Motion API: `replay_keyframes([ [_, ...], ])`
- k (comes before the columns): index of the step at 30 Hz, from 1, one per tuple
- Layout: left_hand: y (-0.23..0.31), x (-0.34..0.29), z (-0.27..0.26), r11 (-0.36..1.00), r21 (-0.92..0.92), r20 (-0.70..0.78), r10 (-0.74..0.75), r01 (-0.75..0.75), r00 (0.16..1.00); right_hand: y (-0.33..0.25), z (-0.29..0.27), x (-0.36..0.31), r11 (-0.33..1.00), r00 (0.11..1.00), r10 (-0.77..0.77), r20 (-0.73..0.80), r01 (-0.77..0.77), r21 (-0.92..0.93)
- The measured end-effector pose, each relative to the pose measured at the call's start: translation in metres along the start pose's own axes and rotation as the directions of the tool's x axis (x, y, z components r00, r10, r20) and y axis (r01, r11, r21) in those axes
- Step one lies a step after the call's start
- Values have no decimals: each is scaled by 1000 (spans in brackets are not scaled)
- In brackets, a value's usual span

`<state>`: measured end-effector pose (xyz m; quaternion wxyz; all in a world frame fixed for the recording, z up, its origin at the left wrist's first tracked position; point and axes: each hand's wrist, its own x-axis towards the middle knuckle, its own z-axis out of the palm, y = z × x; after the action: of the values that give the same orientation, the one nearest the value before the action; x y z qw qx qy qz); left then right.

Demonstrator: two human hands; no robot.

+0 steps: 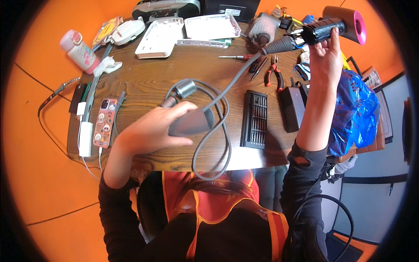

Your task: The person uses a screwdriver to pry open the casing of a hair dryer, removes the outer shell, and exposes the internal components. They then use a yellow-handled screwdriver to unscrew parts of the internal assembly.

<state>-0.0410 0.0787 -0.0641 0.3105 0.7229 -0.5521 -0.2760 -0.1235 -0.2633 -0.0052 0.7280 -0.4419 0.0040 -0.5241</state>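
Raised at the upper right, my right hand [326, 56] grips a hair dryer [342, 25] by its black inner handle. The dryer's head is dark with a pink ring, and loose white parts show at the handle's lower end. From there a grey cord [238, 81] with a ribbed sleeve runs down to the left. Over the table's front left, my left hand [152, 129] holds a smooth grey tube-like shell [192, 122] between thumb and fingers. The cord meets this shell's upper side; whether it passes through is unclear. Just beyond lies a silvery mesh cylinder [186, 88].
A screwdriver bit case [254, 118] and red-handled pliers [273, 74] lie right of the cord's loop. At the left are a phone [106, 123] and a drink bottle [80, 51]. White casings [160, 38] stand at the back; a blue bag [355, 113] hangs right.
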Motion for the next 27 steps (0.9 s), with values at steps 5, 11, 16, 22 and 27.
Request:
replay_keyframes([
  [5, -18, -22, 17, 817, 556, -285, 12, 155, 959, -5, -24, 3, 992, 992, 104, 76, -110, 69],
  [11, -63, -32, 25, 662, 739, -265, 116, 124, 957, -11, -45, -3, 997, 998, 68, -5, -68, -47],
  [16, -73, -25, 26, 632, 774, -268, 259, 47, 928, 1, -28, -49, 984, 988, 151, -43, -154, -90],
  [22, -61, -37, 26, 896, 433, -211, 1, 93, 977, 19, -8, -100, 949, 946, 298, 125, -279, -149],
  [27, -55, -41, 29, 772, 539, -328, -178, 338, 928, 37, -10, -119, 923, 929, 362, 78, -346, -169],
])
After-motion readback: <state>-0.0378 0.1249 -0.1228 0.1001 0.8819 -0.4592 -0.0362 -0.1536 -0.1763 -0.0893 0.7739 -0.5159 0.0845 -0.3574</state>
